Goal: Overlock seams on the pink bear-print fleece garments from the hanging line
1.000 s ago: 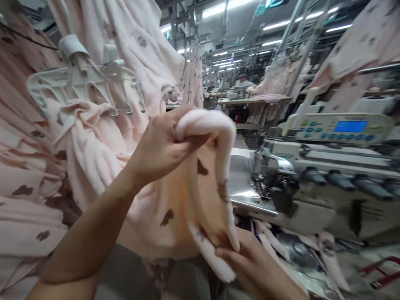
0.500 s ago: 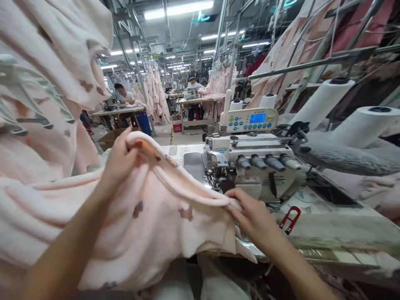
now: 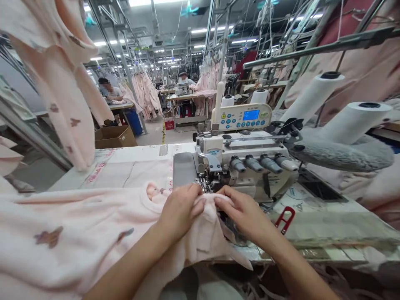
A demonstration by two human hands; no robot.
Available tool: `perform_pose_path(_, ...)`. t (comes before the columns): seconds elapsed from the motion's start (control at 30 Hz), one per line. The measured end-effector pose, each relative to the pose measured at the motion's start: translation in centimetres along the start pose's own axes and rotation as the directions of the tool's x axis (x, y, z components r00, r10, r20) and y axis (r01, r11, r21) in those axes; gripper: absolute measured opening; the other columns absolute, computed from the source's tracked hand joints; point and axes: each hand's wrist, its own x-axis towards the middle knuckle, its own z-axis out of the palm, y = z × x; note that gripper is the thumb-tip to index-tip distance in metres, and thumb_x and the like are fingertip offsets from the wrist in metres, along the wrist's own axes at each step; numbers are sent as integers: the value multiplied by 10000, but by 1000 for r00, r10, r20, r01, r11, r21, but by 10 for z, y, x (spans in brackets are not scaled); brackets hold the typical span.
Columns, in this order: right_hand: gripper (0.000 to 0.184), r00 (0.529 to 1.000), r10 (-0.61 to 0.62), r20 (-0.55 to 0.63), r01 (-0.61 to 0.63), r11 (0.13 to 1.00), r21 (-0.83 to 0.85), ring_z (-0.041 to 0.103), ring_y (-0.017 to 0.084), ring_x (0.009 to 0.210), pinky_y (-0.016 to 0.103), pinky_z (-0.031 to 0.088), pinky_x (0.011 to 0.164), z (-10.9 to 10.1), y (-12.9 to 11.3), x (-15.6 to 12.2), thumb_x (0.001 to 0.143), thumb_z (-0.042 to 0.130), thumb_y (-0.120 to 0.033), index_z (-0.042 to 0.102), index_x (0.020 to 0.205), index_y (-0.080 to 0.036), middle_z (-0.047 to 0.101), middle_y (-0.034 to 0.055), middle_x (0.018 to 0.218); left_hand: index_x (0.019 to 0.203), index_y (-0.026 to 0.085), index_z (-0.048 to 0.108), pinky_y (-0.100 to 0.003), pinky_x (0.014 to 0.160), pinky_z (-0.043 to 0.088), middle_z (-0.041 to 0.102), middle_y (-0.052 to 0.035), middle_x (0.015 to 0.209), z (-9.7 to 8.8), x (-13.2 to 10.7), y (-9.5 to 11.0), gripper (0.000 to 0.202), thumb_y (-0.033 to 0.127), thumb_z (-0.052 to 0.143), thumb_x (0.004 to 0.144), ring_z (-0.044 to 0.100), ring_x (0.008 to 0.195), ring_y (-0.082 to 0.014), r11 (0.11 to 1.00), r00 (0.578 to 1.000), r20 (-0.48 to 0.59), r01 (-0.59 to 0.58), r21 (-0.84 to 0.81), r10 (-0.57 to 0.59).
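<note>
One pink fleece garment [image 3: 78, 233] spreads from 9 o'clock of the hands, its edge at one overlock machine [image 3: 250, 162] at 1 o'clock. Left hand [image 3: 181, 208] and right hand [image 3: 243, 212] have their fingers closed on that edge (flat, layers aligned, fingertips off the needle seems wisest). One red snips [image 3: 286, 218] lies at 3 o'clock.

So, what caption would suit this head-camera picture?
Left hand and right hand hold pink fleece fabric at a white sewing machine.

1. The pink fabric [image 3: 78, 233] ran off the left and bottom edges, so no telling its full shape.
2. The left hand [image 3: 179, 208] and right hand [image 3: 242, 210] covered its edge at the sewing machine [image 3: 246, 162].
3. Control panel [image 3: 245, 116] text was way too tiny to read.
</note>
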Motion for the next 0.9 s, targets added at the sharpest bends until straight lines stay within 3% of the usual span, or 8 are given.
perform_pose_path(0.13,203,990,111,-84,-111,994,5,454,145,540,229,265,485,3,1,11,741,483,-315,462,574,-202,496,-38,528,829,204,541,-285,640,380,571,-16,835,1,8,2,79,205,462,822,532,715,-157,997,998,16,65,-38,-64)
perform_pose_path(0.23,182,972,146,-183,-158,986,-55,470,148,526,236,261,489,8,1,12,720,489,-287,497,560,-201,525,-32,520,764,194,547,-279,634,377,553,-8,787,3,16,0,79,206,479,804,529,704,-149,994,995,-23,92,-58,-94)
perform_pose_path(0.43,152,923,72,-378,-101,993,-59,589,187,648,249,351,564,17,4,7,753,455,-277,595,741,-219,661,-3,713,718,188,526,-278,643,391,561,1,759,7,24,-4,72,181,493,782,542,724,-152,993,995,-58,78,-84,-83)
perform_pose_path(0.73,123,897,-103,-429,1,973,-232,619,181,648,250,362,566,24,8,6,813,447,-249,557,765,-222,658,-12,704,703,192,503,-273,635,399,563,4,731,7,23,-3,75,187,482,775,548,712,-151,994,995,-78,61,-86,-68)
perform_pose_path(0.9,128,881,-151,-449,-19,936,-352,621,210,611,264,373,519,28,9,5,882,410,-254,521,845,-201,650,19,696,692,190,506,-266,641,401,571,6,735,7,30,-3,80,159,480,761,553,719,-150,992,989,-81,117,-51,-120)
